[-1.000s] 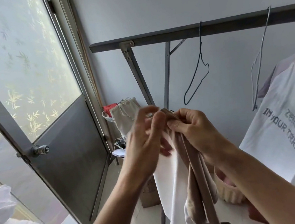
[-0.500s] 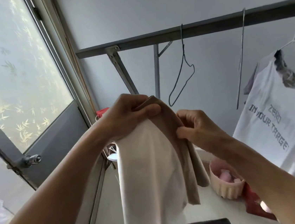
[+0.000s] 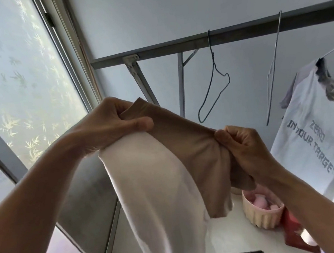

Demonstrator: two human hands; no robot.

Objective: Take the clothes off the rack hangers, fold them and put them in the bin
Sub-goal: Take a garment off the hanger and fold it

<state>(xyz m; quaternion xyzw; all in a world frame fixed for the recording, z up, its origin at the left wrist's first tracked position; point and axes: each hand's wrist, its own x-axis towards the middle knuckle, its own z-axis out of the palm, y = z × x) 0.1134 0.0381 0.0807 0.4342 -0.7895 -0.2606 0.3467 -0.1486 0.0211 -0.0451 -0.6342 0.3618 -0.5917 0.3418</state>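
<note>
I am folding: just below the rack bar [image 3: 245, 32], my left hand [image 3: 110, 126] clamps one corner of the soft tan-and-cream garment [image 3: 158, 189] under its thumb, my right hand [image 3: 246, 150] pinches the other, the edge taut between. Next, I judge, this limp, thin cloth needs its corners brought together evenly.

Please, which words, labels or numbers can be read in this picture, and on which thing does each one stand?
"ZERO": grey print on the hanging white T-shirt.
"IN YOUR TARGE": the line next to it on the same shirt; a further letter at its end is not clear.
No other readable text is in view.
</note>
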